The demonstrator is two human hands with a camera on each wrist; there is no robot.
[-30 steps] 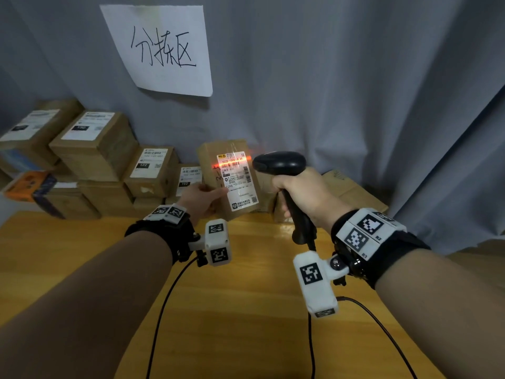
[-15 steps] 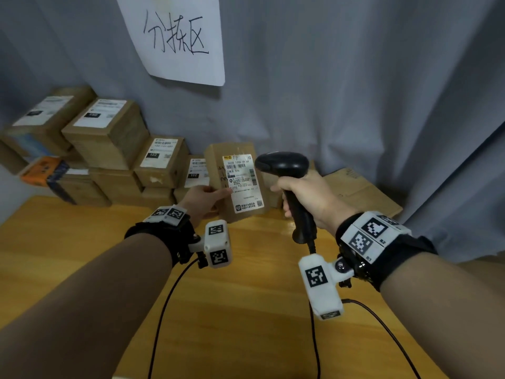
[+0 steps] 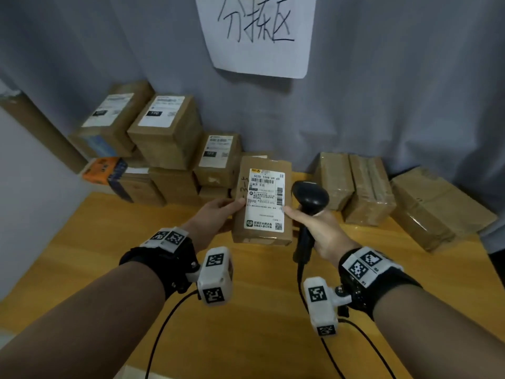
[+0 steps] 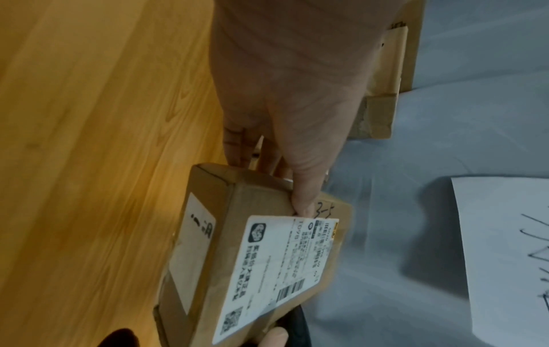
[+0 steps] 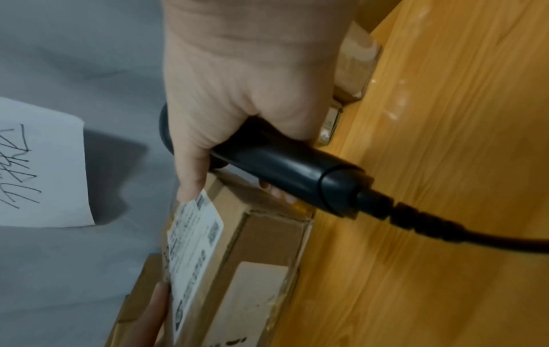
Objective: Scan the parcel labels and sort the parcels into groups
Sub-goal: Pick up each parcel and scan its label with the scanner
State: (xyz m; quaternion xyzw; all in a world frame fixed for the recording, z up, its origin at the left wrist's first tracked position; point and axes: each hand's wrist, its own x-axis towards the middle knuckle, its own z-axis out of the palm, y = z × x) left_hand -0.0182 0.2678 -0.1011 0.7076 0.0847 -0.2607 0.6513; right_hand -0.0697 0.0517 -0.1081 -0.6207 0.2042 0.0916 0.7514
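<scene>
A small brown cardboard parcel [image 3: 262, 201] with a white shipping label [image 3: 264, 199] is held upright over the wooden table [image 3: 246, 310], label facing me. My left hand [image 3: 218, 214] grips its left edge, thumb on the front; the left wrist view shows the thumb [image 4: 303, 194] on the parcel [image 4: 255, 253]. My right hand [image 3: 314, 222] grips the handle of a black barcode scanner [image 3: 310, 203], and its thumb [image 5: 190, 180] touches the right edge of the parcel [image 5: 237, 258]. The scanner [image 5: 282, 169] shows no red beam.
Labelled cardboard boxes [image 3: 166, 132] are stacked at the back left against a grey curtain [image 3: 396, 105]. Tape-wrapped boxes [image 3: 366, 187] lie at the back right. A white handwritten paper sign [image 3: 259, 34] hangs on the curtain. Cables trail over the table toward me.
The red scan line on the label has gone out. The parcel has turned upright to face me, and my right hand with the scanner has come in to touch its right edge.
</scene>
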